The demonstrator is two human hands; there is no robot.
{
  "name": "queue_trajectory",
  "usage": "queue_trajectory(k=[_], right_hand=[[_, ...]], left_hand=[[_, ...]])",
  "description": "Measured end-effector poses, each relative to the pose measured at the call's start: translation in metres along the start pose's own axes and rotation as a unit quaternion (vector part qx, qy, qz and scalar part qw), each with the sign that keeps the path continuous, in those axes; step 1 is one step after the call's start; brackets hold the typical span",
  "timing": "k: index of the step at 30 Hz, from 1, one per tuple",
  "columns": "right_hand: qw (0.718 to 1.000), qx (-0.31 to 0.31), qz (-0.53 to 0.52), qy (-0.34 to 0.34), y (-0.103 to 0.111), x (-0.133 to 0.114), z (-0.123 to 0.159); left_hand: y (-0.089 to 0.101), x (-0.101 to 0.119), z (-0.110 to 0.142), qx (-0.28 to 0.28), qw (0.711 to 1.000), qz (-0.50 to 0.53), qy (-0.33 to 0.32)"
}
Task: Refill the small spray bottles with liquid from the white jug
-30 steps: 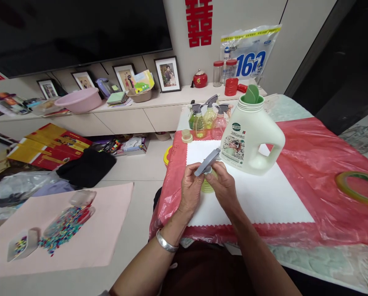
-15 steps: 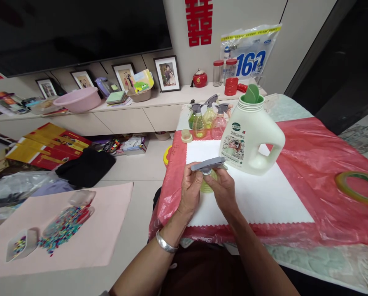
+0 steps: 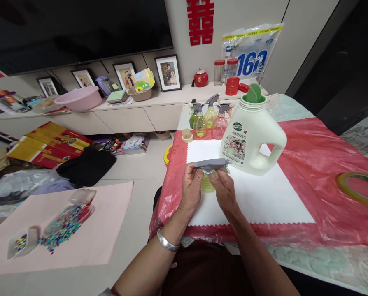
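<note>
The bottle (image 3: 208,186) is between the left hand (image 3: 192,188) and the right hand (image 3: 225,189), over the white mat (image 3: 258,201). Both sets of fingers are closed around its neck, thumbs at the collar, with the grey spray head (image 3: 211,163) lying across just above them. The bottle is see-through and yellow-green; how full it is cannot be told behind the fingers.

Beyond the fingers and to their right stands the jug (image 3: 252,144), open, with a green scoop (image 3: 253,93) sticking up from its mouth; its walls hide what else it holds. Farther beyond the fingers are a green bottle (image 3: 192,120), two yellow bottles (image 3: 200,125) and a pink bottle (image 3: 219,126), all with spray heads; their fill is unclear. The cap (image 3: 187,135) sits left of them, on the red sheet (image 3: 171,185). The tape (image 3: 358,188) lies well to the right of the fingers.

Well to the left and lower, the tub (image 3: 23,243) holds some beads, and loose beads (image 3: 63,226) are heaped beside it, partly in a clear container, on the pink cloth (image 3: 110,222).

A second ago the spray head slanted steeply up to the right; now it is almost level. The hands remain at the neck, and the jug has kept its place on the mat.
</note>
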State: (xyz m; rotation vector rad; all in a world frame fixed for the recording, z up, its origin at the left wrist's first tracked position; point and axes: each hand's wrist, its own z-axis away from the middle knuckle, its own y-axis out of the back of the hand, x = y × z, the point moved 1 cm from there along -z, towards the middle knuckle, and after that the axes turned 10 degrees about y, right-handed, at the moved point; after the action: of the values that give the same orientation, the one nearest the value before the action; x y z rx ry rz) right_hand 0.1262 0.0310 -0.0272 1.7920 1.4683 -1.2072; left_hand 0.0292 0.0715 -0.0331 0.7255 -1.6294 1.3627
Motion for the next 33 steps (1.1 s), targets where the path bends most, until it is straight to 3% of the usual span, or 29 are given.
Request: queue_trajectory(k=[4, 10, 19, 24, 33], right_hand=[[1.0, 0.015, -0.019, -0.012, -0.005, 0.005, 0.001], [0.999, 0.044, -0.021, -0.022, -0.007, 0.011, 0.003], [1.0, -0.003, -0.015, 0.0, -0.001, 0.001, 0.0], [0.999, 0.013, -0.029, -0.003, -0.003, 0.007, 0.002], [0.999, 0.032, -0.016, -0.002, -0.005, 0.008, 0.002]], left_hand=[[0.001, 0.002, 0.001, 0.016, 1.0, 0.005, 0.008], [0.003, 0.007, 0.004, -0.02, 0.999, 0.024, 0.02], [-0.003, 0.006, -0.001, -0.01, 0.999, 0.026, 0.026], [-0.003, 0.004, 0.0, 0.007, 0.999, 0.027, 0.022], [0.003, 0.006, 0.001, -0.019, 0.999, 0.029, 0.031]])
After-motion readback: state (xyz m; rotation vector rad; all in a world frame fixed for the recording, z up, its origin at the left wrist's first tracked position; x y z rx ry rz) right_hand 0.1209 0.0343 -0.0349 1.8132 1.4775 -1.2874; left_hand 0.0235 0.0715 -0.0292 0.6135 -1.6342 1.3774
